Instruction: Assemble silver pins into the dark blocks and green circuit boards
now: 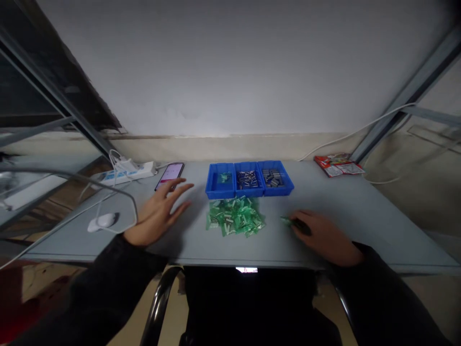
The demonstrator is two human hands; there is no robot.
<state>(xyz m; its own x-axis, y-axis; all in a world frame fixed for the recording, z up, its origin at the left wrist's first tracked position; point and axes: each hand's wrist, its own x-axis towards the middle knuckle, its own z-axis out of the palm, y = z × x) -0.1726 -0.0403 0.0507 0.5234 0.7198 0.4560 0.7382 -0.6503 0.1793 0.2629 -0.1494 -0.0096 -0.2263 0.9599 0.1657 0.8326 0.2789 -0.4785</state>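
My left hand (158,214) lies open on the grey table (345,211), fingers spread, empty, just below a smartphone (170,176) with a lit screen. A heap of small green plastic packets (235,217) with metal parts inside sits between my hands. My right hand (319,235) rests at the right of the heap, holding a small green packet (288,220) and a dark item (302,227) that its fingers partly hide. Behind the heap stand several blue plastic bins (249,179) of small metal parts, with a few green bits in the left bin.
A white power strip (126,174) with plugged-in cables lies at the back left. A white computer mouse (103,222) sits at the left, with a cable arcing over it. Red and white packets (338,165) lie at the back right corner, against a wall.
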